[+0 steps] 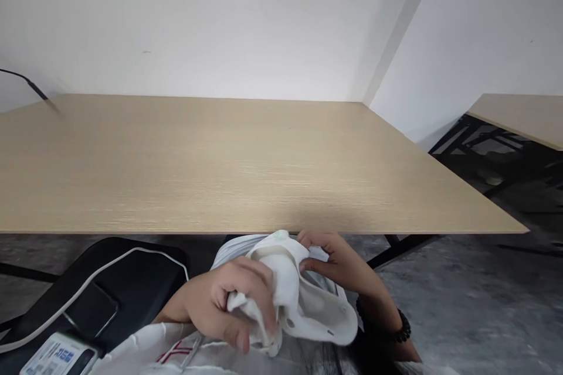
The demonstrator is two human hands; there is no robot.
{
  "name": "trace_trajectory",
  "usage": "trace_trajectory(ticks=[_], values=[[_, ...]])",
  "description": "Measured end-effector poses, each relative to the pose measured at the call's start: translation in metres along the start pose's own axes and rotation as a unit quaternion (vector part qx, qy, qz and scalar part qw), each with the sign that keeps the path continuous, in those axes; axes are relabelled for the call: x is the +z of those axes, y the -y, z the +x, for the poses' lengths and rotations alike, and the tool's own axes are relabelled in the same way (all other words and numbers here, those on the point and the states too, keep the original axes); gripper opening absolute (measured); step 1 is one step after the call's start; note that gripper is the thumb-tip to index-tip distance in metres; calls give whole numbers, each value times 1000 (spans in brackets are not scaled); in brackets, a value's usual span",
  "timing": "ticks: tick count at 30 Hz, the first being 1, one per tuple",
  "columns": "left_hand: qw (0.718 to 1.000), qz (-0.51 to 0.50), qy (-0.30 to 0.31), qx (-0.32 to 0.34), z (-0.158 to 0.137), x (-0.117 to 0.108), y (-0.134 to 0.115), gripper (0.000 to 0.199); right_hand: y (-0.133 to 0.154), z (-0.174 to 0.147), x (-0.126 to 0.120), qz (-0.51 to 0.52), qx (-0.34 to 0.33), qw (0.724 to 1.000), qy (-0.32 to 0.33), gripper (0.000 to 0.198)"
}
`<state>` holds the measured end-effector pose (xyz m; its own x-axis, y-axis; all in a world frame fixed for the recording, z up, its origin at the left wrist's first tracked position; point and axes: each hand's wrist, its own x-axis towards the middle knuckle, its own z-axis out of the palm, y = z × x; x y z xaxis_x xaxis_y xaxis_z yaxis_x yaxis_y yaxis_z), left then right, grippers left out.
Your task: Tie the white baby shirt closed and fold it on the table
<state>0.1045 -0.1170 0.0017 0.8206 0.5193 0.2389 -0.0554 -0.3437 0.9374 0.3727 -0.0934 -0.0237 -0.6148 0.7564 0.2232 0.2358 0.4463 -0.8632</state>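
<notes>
A white shoe (328, 319) is held over the person's lap, just below the near edge of the table (264, 164). It lies between the two hands, with its broad, rounded end pointing down and to the right and small holes showing along its side. The left hand (237, 296) is at the shoe's left side, its fingers bent well inward over a bunched white cloth (248, 310). Part of the cloth shows between the thumb and the curled fingers, and it hangs below them against the shoe. The thumb points downward, apart from the fingertips. The right hand (328, 258) is at the upper right of the shoe, its fingers partly bent, thumb and fingertips meeting the shoe's edge with a gap between them further back. It has hold of that edge; how firmly cannot be told. A black beaded bracelet (403, 328) circles the right wrist. To the left of the lap is a black seat (145, 281), with a white cable (94, 275) running across it and a small labelled device (59, 354) near the bottom edge of the view.
</notes>
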Motion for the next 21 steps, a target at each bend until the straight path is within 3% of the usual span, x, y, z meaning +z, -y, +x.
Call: trace_trajectory(ticks=[1,2,5,8,9,11,13,15,19,21], values=[[1000,6,17,13,1,-2,-4,47,4,1,-3,1,-8,1000,-19,26],[1000,17,-4,24,1,-4,-7,50,10,2,-8,-2,-17,999,-37,26],[988,83,-111,69,4,-12,-8,64,34,9,-22,-9,-45,996,-77,25],[964,117,-208,116,17,-21,-3,79,63,24,-31,56,-77,992,-84,32],[966,99,-207,118,25,-24,-2,81,72,30,-33,84,-86,989,-86,36],[985,22,-145,89,40,-28,2,83,88,41,-37,111,-99,985,-92,42],[994,-66,-65,50,52,-31,5,90,101,48,-44,95,-106,986,-92,43],[993,-107,-31,29,58,-35,7,92,111,51,-54,52,-111,987,-100,41],[997,-25,-72,34,47,-47,7,66,123,41,-80,-56,-147,975,-158,32],[995,63,-71,40,36,-53,2,50,127,30,-92,-132,-167,965,-150,26]])
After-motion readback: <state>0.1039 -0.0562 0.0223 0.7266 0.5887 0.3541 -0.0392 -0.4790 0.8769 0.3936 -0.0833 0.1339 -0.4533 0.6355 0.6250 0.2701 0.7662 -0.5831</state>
